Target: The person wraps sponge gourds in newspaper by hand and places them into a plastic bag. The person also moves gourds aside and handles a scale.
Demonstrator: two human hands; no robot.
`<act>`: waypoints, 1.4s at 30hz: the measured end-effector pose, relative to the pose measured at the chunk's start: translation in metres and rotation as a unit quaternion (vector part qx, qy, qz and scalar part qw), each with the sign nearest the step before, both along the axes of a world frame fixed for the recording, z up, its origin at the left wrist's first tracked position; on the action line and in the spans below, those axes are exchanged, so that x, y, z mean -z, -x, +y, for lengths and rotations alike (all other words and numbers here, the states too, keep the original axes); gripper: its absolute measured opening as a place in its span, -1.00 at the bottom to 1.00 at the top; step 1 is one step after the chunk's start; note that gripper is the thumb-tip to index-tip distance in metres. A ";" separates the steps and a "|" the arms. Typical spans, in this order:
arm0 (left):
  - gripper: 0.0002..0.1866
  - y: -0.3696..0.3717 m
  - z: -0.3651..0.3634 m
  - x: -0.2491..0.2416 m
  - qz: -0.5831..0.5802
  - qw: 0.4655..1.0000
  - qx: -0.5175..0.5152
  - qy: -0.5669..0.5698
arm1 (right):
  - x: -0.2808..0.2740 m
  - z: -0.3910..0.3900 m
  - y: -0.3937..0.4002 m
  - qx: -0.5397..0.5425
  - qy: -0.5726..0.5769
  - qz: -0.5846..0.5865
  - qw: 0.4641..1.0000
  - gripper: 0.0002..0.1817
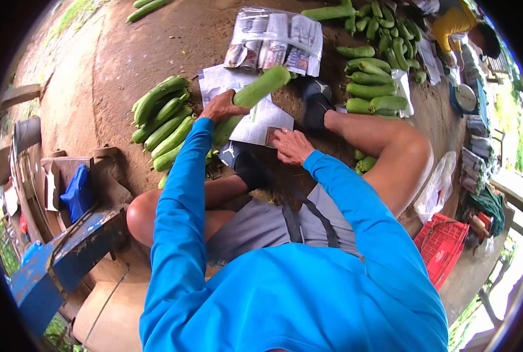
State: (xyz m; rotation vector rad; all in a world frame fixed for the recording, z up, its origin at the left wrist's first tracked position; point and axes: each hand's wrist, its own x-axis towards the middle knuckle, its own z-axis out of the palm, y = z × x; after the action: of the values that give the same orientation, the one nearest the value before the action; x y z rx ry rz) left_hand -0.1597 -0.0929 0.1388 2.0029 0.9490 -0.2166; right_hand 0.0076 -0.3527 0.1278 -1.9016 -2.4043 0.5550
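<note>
While reaching forward from a bent elbow in a blue sleeve, grips with the left hand (pixel 219 107) the middle of a long green gourd (pixel 262 87), fingers closed around it and thumb laid across its upper side. Tilts the gourd obliquely over a printed sheet (pixel 254 124), far end pointing forward and to the right, near end toward the left foot (pixel 233 157). Extends the right hand (pixel 294 146) to the near right corner of the same sheet, back of the hand upward, fingers partly curled and touching the paper; cannot tell whether pinching it or merely resting on it. Places the gourd ahead and to the left of the right hand, well apart from it. Includes, beyond the sheet, a bundle of folded newspaper (pixel 276 44); to the left, a row of gourds (pixel 170 120) on the brown ground; to the right, beyond the right foot (pixel 316 108), stacked gourds (pixel 372 88). Shows farther out, at right, a clear plastic bag (pixel 437 186) beside a red crate (pixel 441 247), and, at upper right, part of another person in yellow (pixel 451 26).
</note>
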 end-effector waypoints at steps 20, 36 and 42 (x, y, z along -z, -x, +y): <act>-0.25 0.010 0.052 -0.095 -0.064 0.990 -0.061 -0.112 | -0.136 0.114 -0.050 0.197 -0.218 0.211 0.932 -0.80; -0.30 0.057 0.007 -0.070 -0.046 0.994 -0.094 -0.006 | 0.014 0.038 0.089 0.247 0.138 0.164 0.945 -0.70; -0.15 0.028 -0.028 -0.019 0.047 0.998 0.036 -0.017 | 0.012 0.045 0.094 0.311 0.110 0.209 0.920 -0.67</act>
State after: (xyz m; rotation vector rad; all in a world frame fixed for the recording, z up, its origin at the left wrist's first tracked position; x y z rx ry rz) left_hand -0.1878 -0.1214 0.1576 2.0763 0.9457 -0.3399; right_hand -0.0861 -0.3081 0.1159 -2.1871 -1.4207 1.0637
